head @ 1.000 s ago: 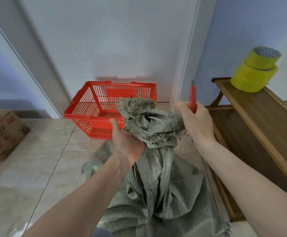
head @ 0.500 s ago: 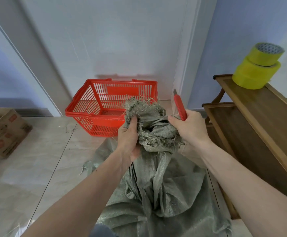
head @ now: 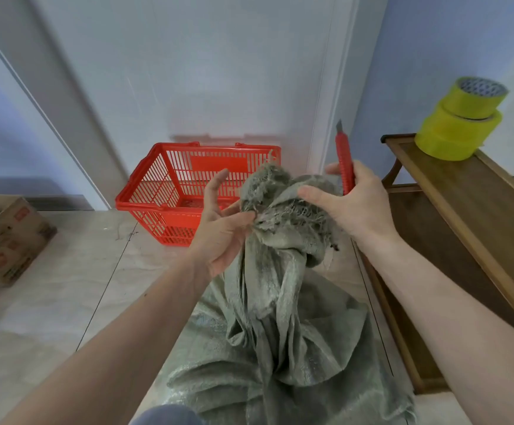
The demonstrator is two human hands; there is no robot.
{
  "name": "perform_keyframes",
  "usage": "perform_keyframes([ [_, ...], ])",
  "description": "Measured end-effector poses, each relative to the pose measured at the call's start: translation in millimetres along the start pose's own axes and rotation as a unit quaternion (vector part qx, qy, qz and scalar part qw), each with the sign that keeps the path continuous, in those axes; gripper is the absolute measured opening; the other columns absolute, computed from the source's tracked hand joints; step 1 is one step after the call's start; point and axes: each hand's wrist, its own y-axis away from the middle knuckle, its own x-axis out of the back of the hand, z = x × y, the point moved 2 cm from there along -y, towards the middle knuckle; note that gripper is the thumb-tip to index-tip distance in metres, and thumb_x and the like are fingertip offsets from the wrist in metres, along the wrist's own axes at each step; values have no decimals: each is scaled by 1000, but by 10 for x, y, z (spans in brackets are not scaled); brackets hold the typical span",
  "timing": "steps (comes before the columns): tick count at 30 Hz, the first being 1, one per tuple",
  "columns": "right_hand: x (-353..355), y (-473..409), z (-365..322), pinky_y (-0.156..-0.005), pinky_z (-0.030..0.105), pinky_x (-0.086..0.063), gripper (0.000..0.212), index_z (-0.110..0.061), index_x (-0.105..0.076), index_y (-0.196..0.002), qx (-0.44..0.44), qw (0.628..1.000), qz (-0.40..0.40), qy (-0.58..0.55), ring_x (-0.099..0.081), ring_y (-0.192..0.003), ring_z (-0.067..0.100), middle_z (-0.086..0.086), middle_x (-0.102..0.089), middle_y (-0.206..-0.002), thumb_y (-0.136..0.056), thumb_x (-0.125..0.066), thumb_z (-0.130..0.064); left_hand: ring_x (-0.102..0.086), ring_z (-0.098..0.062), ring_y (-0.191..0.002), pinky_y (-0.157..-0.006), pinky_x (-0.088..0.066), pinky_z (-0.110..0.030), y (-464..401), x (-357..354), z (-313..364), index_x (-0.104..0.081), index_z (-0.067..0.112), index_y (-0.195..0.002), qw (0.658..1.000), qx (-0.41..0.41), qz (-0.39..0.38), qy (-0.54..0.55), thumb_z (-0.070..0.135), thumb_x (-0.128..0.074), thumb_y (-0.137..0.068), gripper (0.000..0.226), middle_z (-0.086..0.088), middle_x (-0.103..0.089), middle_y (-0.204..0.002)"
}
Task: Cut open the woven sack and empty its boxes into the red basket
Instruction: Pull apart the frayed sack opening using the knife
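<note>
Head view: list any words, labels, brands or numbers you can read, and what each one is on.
None can be read.
Cardboard box: red and dark printed marks on its side, too blurred to read.
Yellow tape rolls: patterned core, no legible text.
Red basket, red utility knife, woven sack: no print visible.

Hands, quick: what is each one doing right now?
Left hand: open, fingertips touching the woven sack at its frayed top.
Right hand: holds the red utility knife, thumb on the sack.
</note>
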Motion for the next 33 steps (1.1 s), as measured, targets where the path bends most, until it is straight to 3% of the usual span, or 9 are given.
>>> perform_keyframes([
  [6,-167,44,223,-86,32,-51,59,-28,-58,-109,-46,981,-185,35,-60,-95,6,-17,-63,-105,-63,-87,-51,-69,-18,-96,-84,-59,-24,-61,-96,91,-62,2,-127,998,-27,49,-37,-27,-44,-86,54,-16,-67,-120],
  [9,-236,56,404,-70,35,-60,55,-26,-59,-115,-94,975,-203,8,-63,-83,15,-8,-65,-96,-70,-86,-42,-71,-17,-87,-81,-60,-25,-76,-91,99,-58,-2,-132,996,-18,84,-37,-25,-49,-86,53,-15,-70,-112],
  [13,-279,20,481,-56,33,-48,29,-4,-67,-105,-170,957,-216,-95,-54,-57,16,1,-64,-69,-82,-79,-17,-65,-27,-108,-106,-50,-39,-106,-45,105,-57,0,-134,994,-19,111,7,-21,-52,-87,52,-21,-67,-122],
  [15,-249,-16,461,-57,32,-47,16,-6,-65,-95,-163,957,-204,-129,-46,-44,10,-6,-56,-52,-87,-74,-16,-68,-26,-108,-100,-54,-37,-117,2,110,-57,1,-134,992,-31,123,17,-20,-55,-86,53,-16,-71,-114],
  [18,-155,-56,338,-52,27,-52,16,-8,-58,-93,-144,956,-193,-167,-41,-37,8,0,-47,-55,-90,-71,-16,-62,-31,-110,-103,-52,-44,-104,54,120,-58,5,-133,989,-54,138,-2,-14,-70,-76,61,-18,-64,-114],
  [22,92,-199,111,-57,25,-52,35,-7,-63,-97,-101,977,-177,-60,-61,-63,9,1,-62,-77,-74,-86,-20,-57,-37,-107,-93,-58,-43,-147,77,213,-54,6,-134,991,-49,118,-36,-3,-80,-62,77,-26,-55,-116],
  [27,369,-448,-244,-64,24,-49,36,-11,-67,-92,-18,980,-187,69,-62,-72,12,-1,-62,-79,-68,-90,-25,-70,-10,-70,-69,-58,-22,-238,-64,430,-52,6,-133,982,-105,98,-121,-9,-74,-72,67,2,-67,-69],
  [30,410,-569,-431,-55,27,-50,27,-7,-61,-90,18,983,-174,54,-54,-55,11,2,-51,-69,-84,-77,-28,-69,-11,-89,-81,-56,-26,-334,-188,558,-42,11,-147,968,-126,96,-194,17,-87,-61,96,-4,-66,-96],
  [33,400,-660,-658,-52,32,-50,27,-7,-59,-93,51,984,-155,67,-53,-47,15,4,-48,-64,-93,-66,-32,-50,-25,-134,-103,-48,-51,-365,-363,542,-11,61,-147,953,-87,98,-272,53,-98,-43,135,-8,-34,-157],
])
